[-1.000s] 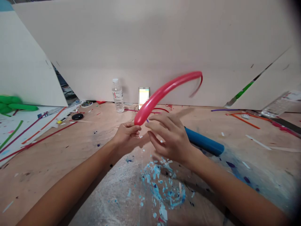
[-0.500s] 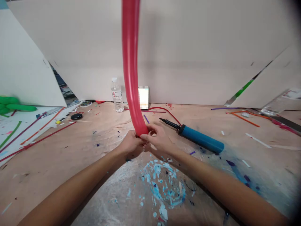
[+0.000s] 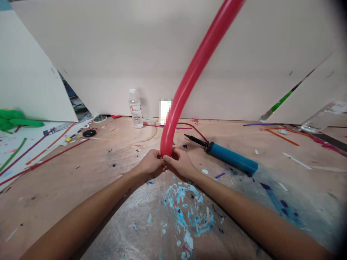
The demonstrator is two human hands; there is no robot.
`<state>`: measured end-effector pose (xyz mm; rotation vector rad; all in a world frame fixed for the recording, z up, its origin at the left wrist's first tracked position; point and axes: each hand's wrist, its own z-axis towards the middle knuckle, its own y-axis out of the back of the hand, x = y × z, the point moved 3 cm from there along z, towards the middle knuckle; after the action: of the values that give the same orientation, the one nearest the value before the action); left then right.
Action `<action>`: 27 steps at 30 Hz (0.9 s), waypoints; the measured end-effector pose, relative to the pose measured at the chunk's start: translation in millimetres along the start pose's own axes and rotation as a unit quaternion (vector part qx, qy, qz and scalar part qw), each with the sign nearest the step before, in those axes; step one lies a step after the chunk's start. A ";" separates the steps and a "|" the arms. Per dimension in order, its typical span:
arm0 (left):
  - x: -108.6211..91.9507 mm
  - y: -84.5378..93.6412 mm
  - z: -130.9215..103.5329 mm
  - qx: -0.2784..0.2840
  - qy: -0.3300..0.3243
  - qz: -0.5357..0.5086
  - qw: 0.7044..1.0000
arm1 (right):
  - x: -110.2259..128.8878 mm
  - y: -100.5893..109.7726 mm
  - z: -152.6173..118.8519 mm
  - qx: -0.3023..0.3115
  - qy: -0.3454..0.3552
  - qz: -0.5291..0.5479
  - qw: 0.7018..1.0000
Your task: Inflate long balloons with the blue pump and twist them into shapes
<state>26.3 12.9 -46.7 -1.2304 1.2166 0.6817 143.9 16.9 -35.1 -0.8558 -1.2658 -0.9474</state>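
A long red balloon (image 3: 187, 85), inflated, rises from my two hands and leans to the upper right, its far end out of view. My left hand (image 3: 152, 161) is closed on the balloon's lower end from the left side. From the right, my right hand (image 3: 181, 161) grips that same end, its thumb across the front. The fingertips of both hands meet under the balloon, and the end between them is hidden. To the right of my hands lies a blue balloon pump (image 3: 231, 157) with a black nozzle pointing left.
A water bottle (image 3: 136, 110) stands against the white panel (image 3: 114, 54), beside a blurred phone-like screen (image 3: 164, 111). Uninflated balloons, such as an orange one (image 3: 283, 137), lie about. A green balloon shape (image 3: 16, 119) and a black oval object (image 3: 89, 133) are at left.
The red balloon has swung from nearly upright to a lean toward the upper right. My right hand's fingers have moved lower and behind the balloon's end; both hands still hold it.
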 end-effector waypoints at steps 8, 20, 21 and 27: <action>-8.4 -12.2 -6.1 -0.024 -0.016 -0.033 0.999 | 5.3 0.9 -2.0 -0.011 0.013 -0.041 0.999; -17.5 -18.6 -11.9 -0.030 -0.003 -0.038 0.999 | 5.8 1.3 -0.9 -0.017 0.012 -0.031 0.999; -17.3 -18.4 -11.8 -0.019 -0.006 -0.039 0.999 | 5.3 1.2 -0.7 -0.017 0.011 -0.028 0.999; -18.4 -19.8 -13.5 0.006 0.001 -0.023 1.000 | 6.4 1.3 0.0 -0.031 0.014 -0.029 0.999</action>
<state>34.9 -1.3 -21.4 -1.2465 1.1884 0.6387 145.4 16.7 -28.7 -0.8544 -1.2484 -1.0458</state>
